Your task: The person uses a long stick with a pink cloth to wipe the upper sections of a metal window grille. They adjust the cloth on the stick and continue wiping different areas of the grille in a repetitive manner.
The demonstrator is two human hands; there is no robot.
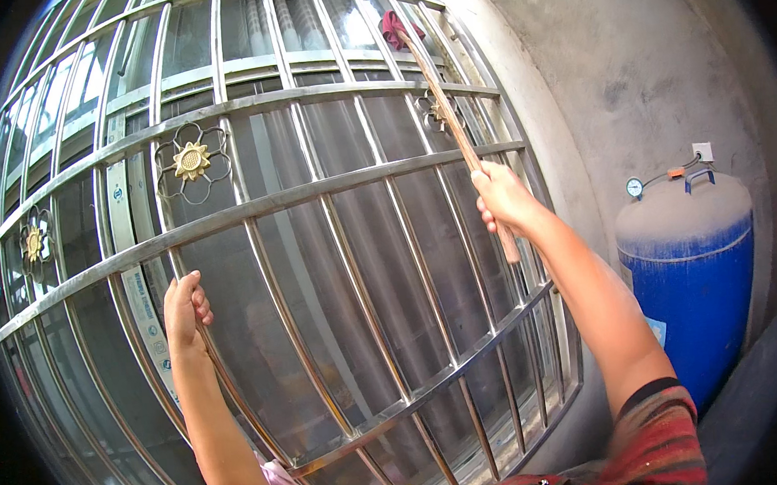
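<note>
And up goes the view to the metal grille, where the right hand has its fingers wrapped firmly round a long wooden stick, a short stub of the butt poking out below the fist. The stick slants up and to the left, and there at its far end, high by the upper right part of the grille, sits a bunched dark red cloth. Is it pressed against a bar or just shy of one? From here I can't tell.

Over on the other side, the left hand is closed round an upright bar just below a cross rail, well apart from the stick; it looks like a steadying hold to me. So the step in hand, I'd judge, is working the cloth end among those high bars at arm's length.

What does the next move call for? A tight right fist, surely, since all that length hangs off one hand, and a careful angle: a gold flower ornament sits close by the shaft, and the tip could snag between uprights. The cloth might slip, too; how it's fastened doesn't show. To the right, clear of it all, stands a blue tank.
</note>
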